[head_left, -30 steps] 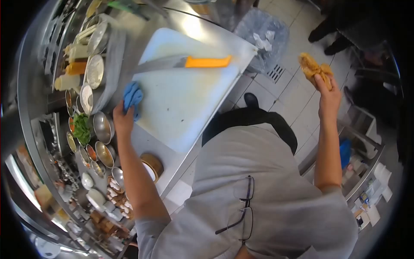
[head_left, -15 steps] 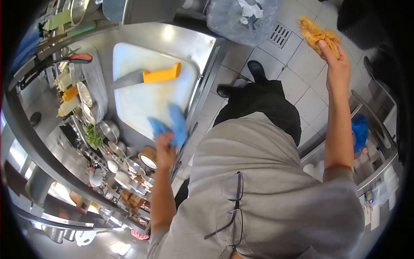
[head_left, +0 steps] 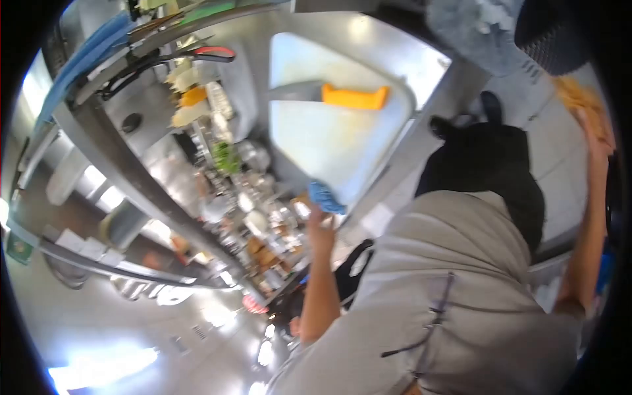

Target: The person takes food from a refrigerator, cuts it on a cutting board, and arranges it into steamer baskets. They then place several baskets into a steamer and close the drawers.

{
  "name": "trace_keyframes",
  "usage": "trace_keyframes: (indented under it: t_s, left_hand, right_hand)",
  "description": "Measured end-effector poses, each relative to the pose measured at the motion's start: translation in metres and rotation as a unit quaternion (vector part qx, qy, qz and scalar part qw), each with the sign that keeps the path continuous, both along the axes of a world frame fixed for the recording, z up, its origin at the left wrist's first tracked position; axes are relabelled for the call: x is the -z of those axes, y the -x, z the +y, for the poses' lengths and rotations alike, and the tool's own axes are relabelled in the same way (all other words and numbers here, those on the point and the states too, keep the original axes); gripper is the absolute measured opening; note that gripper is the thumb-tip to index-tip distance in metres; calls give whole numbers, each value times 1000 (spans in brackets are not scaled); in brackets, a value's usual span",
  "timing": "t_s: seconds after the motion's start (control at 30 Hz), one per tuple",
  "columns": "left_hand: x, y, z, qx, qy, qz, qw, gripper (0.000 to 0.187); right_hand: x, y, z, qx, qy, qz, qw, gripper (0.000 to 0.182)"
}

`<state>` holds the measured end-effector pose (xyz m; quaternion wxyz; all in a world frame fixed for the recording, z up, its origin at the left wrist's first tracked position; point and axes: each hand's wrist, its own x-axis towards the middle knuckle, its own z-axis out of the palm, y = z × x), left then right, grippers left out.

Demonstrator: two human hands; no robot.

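Note:
My left hand (head_left: 320, 222) is closed round a crumpled blue cloth (head_left: 326, 197), at the near corner of a white cutting board (head_left: 336, 141). On the board lies a knife with an orange handle (head_left: 355, 97), its blade pointing left. Out to the far right, my right hand (head_left: 596, 139) grips a bunched yellow-orange cloth (head_left: 578, 99) over the floor side, away from the counter. Both hands are blurred by motion.
Green herbs (head_left: 226, 158) and several metal bowls and containers crowd the counter left of the board. A red-and-black handled tool (head_left: 214, 54) rests farther back. A clear plastic bag (head_left: 471, 36) stands at the top right, beside a dark-clothed person (head_left: 552, 36).
The view has swung, shifting the board and knife rightward and up in the picture. The blue cloth looks more bunched at the board's corner. Both cloths are still held.

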<state>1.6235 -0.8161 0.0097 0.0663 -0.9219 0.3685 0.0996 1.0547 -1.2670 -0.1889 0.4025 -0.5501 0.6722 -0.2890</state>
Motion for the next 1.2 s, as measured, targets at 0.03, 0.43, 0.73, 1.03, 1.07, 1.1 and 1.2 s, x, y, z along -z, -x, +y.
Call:
trace_keyframes:
  t_s: [0.03, 0.43, 0.73, 1.03, 1.07, 1.1, 1.2]
  left_hand:
    - [-13, 19, -18, 37, -47, 4, 998, 51]
    - [-49, 30, 12, -182, -248, 244, 920, 58]
    - [-49, 15, -24, -198, -179, 244, 932, 54]
    - [-36, 16, 2, -227, -177, 285, 914, 54]
    - [-34, 18, 0, -231, -182, 286, 912, 54]
    - [-33, 19, -2, -234, -187, 287, 910, 54]
    - [-29, 17, 2, -218, -185, 292, 913, 54]
  right_hand:
    - [0, -7, 0, -8, 10, -80, 997, 49]
    - [27, 10, 34, 12, -64, -257, 964, 51]
    - [54, 9, 49, 56, -51, 33, 997, 54]
    - [30, -1, 46, 62, -64, 7, 996, 58]
    - [29, -1, 47, 60, -66, 8, 996, 57]
    - [28, -1, 48, 62, -64, -26, 996, 56]
    - [25, 0, 49, 58, -59, -69, 994, 53]
